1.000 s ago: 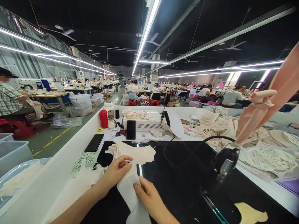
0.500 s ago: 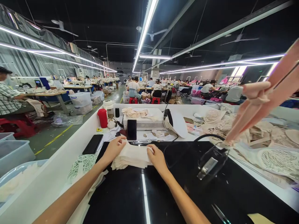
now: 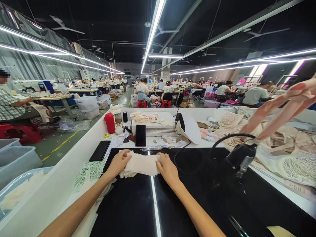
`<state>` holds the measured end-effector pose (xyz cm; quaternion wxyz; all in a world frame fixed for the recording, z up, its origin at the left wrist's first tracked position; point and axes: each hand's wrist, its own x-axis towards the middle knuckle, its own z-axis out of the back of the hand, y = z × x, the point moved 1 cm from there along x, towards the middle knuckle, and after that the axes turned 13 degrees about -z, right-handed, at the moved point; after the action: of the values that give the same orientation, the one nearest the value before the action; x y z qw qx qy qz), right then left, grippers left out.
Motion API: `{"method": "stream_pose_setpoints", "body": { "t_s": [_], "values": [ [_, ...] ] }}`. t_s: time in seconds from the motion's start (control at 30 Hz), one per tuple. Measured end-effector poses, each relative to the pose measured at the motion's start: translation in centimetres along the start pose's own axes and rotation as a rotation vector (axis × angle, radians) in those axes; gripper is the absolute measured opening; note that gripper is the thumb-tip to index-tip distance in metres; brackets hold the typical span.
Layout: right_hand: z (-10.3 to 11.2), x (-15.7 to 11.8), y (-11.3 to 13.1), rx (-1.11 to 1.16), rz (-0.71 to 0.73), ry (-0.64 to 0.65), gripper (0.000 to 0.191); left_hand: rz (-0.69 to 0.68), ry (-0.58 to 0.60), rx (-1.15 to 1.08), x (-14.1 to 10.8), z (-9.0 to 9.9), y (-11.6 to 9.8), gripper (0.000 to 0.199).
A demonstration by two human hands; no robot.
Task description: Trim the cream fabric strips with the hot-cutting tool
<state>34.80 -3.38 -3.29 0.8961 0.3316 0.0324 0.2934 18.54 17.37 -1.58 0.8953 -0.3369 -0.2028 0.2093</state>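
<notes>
A stack of cream fabric pieces [image 3: 142, 164] is held above the black tabletop [image 3: 128, 200], near its far edge. My left hand [image 3: 119, 163] grips the left end, with fingers curled over it. At the right end, my right hand [image 3: 168, 166] pinches the fabric between thumb and fingers. The top piece lies stretched between both hands, and more layers show below it near the left hand. How many pieces there are I cannot tell. A black handheld tool [image 3: 242, 157] with a metal foot hangs by pink fabric strips [image 3: 271, 121] to the right of my hands.
Beyond the fabric stand a phone [image 3: 140, 135], a white vented box [image 3: 158, 131] and a white visor [image 3: 189, 130]. A second phone [image 3: 100, 150] and green cords [image 3: 89, 171] lie left. Beige fabric pieces [image 3: 286, 141] are heaped right; thread snips [image 3: 238, 226] lie front right. Co-workers sit farther off.
The fabric stack has been tilted and its top face now lies flatter toward me, with both hands still on its ends. The hanging tool has swung right and upward.
</notes>
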Motion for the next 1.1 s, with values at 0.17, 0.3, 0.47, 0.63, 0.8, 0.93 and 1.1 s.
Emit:
{"method": "stream_pose_setpoints", "body": {
  "t_s": [0.17, 0.3, 0.47, 0.63, 0.8, 0.93, 1.1],
  "values": [
    [1.4, -2.5, 0.5, -0.084, 0.042, -0.025, 0.042, 0.035, 0.039, 0.103, -1.6, 3.7, -0.7, 0.032],
    [2.0, -5.3, 1.3, -0.052, 0.134, 0.039, 0.037, 0.082, 0.1, 0.342, -5.8, 9.1, -0.5, 0.023],
    [1.8, -9.2, 2.9, 0.019, 0.238, 0.165, 0.027, 0.25, 0.153, 0.609, -12.2, 11.0, 1.3, 0.023],
    [1.7, -12.1, 4.0, 0.112, 0.299, 0.307, 0.024, 0.309, 0.14, 0.662, -15.8, 9.0, 3.0, 0.018],
    [1.8, -13.7, 4.2, 0.135, 0.324, 0.378, 0.024, 0.265, 0.06, 0.634, -16.7, 8.5, 2.9, 0.022],
    [1.8, -14.4, 4.1, 0.138, 0.342, 0.399, 0.023, 0.266, -0.002, 0.609, -17.0, 8.4, 3.2, 0.015],
    [1.8, -14.8, 4.0, 0.135, 0.355, 0.418, 0.023, 0.232, -0.049, 0.554, -17.3, 8.2, 3.2, 0.013]
  ]
}}
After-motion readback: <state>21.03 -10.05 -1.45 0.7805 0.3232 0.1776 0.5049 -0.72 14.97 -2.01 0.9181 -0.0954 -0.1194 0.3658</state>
